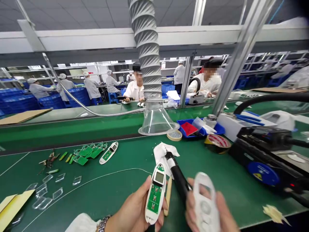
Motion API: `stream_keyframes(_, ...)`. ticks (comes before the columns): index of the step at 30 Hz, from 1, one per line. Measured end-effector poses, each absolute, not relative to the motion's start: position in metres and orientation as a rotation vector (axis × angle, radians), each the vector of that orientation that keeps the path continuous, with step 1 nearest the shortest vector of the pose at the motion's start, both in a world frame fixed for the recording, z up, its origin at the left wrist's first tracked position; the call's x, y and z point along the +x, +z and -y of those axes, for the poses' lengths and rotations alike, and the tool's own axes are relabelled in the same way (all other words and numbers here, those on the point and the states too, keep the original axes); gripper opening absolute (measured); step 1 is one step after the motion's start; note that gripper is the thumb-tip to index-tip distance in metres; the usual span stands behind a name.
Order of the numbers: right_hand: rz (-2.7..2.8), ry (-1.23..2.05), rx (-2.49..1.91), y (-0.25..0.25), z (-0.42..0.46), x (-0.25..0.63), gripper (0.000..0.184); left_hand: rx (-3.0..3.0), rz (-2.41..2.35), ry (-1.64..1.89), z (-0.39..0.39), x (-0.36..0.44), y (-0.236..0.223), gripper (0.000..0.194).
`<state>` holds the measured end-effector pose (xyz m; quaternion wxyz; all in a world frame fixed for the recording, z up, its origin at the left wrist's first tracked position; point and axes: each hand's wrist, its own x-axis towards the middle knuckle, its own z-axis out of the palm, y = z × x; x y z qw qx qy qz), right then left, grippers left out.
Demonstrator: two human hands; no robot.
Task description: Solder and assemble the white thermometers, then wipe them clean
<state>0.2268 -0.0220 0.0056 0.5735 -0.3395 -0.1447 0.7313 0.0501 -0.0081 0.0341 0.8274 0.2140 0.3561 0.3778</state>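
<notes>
My left hand grips a white handheld device half, its green circuit board and small grey screen facing up. In my right hand is a white plastic front cover with a window opening and round buttons, slightly blurred. The two parts are held apart, side by side. Behind them lies a black-handled tool, its tip over a crumpled white tissue. A pale wooden stick shows beside the device half. Another open device half rests farther back on the green mat.
Green circuit boards and clear plastic windows lie at left. A clear extraction hood hangs over the back edge. On the right stand a blue tray, a tape roll and a black soldering station. Co-workers sit across the line.
</notes>
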Motion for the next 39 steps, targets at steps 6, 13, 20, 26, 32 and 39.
stream_keyframes(6,0.277,1.478,-0.963,0.017,-0.001,0.144,0.061,0.354,-0.751,0.790,-0.001,0.023,0.028,0.066)
stream_keyframes(13,0.392,1.508,-0.986,0.002,-0.005,0.131,0.065,0.311,-0.686,0.810,-0.005,0.006,0.027,0.059)
stream_keyframes(20,0.450,1.526,-0.974,0.003,-0.005,0.126,0.060,0.328,-0.664,0.797,-0.007,0.001,0.025,0.056)
stream_keyframes(26,0.579,1.526,-0.902,0.002,-0.002,0.117,0.054,0.799,-0.815,1.007,-0.001,-0.002,0.022,0.031)
stream_keyframes(32,0.860,1.444,-0.906,0.004,0.002,0.103,0.046,1.034,-0.968,1.055,0.001,-0.007,0.014,0.047)
stream_keyframes(39,0.933,1.435,-0.934,0.008,0.004,0.107,0.044,1.064,-0.984,1.049,0.002,-0.008,0.005,0.057)
